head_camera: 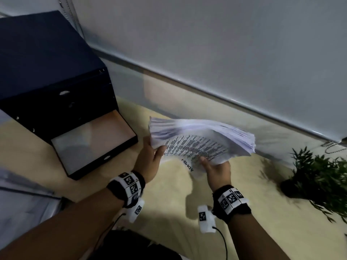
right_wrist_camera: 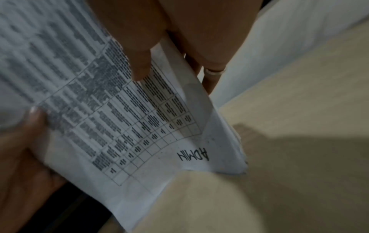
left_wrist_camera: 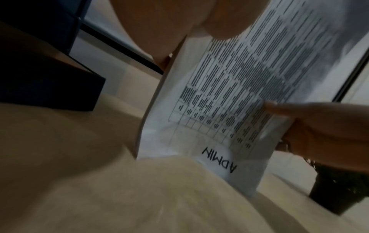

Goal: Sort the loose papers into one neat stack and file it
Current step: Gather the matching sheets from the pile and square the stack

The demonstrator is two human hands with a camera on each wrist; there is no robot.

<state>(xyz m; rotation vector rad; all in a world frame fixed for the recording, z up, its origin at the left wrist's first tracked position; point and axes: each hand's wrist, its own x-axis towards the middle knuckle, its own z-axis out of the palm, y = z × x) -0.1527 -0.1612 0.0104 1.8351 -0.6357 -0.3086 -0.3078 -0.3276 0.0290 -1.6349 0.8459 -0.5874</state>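
Observation:
A thick stack of printed papers (head_camera: pixel 202 139) is held above the beige desk, its sheets fanned and bowed. The top sheet (left_wrist_camera: pixel 229 94) carries a table and the handwritten word ADMIN (right_wrist_camera: pixel 192 155). My left hand (head_camera: pixel 152 158) grips the stack's left edge, thumb on top. My right hand (head_camera: pixel 216 166) grips the near right edge, thumb (right_wrist_camera: pixel 139 66) pressed on the table print and fingers underneath. A dark blue file box (head_camera: pixel 56 87) with an open lower drawer (head_camera: pixel 93 145) stands to the left of the stack.
A grey partition wall (head_camera: pixel 225 53) runs along the back of the desk (head_camera: pixel 169 203). A small potted plant (head_camera: pixel 319 177) stands at the right, close to the stack's right end. Cables hang from both wrist bands.

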